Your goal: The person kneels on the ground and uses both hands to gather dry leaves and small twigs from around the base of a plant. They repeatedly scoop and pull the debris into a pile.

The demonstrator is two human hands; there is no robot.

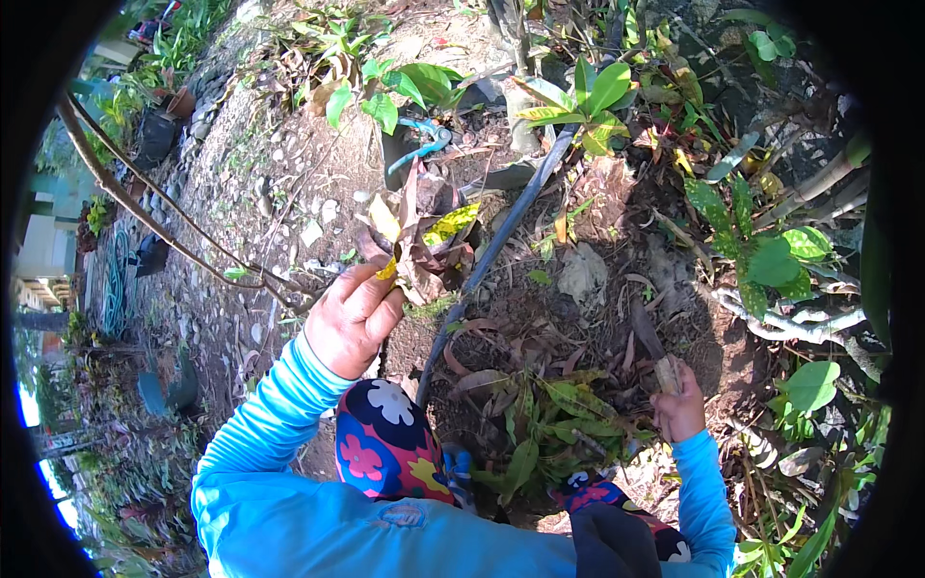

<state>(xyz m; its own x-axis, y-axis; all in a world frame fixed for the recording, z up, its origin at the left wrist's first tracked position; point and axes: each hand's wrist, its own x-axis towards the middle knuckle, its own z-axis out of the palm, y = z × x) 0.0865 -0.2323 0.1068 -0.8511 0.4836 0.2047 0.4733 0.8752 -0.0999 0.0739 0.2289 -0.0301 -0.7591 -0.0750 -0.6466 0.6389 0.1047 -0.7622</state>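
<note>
My left hand (355, 318) pinches a yellow leaf (387, 269) between thumb and fingers. It is at the near edge of a small heap of dry brown leaves (419, 264), where a yellow-green spotted leaf (451, 224) also lies. On the other side, my right hand (679, 406) grips the wooden handle (668, 374) of a tool. Its dark, narrow blade (645, 329) points away from me over the soil; the exact kind of tool is unclear. Green and brown fallen leaves (542, 426) lie between my feet.
Teal-handled pruning shears (423, 144) lie beyond the heap. A dark hose or pipe (506, 227) crosses the ground between my hands. Long bare branches (144, 213) reach in from the left. Leafy shrubs (777, 264) with pale stems stand at right; a small plant (592, 97) grows ahead.
</note>
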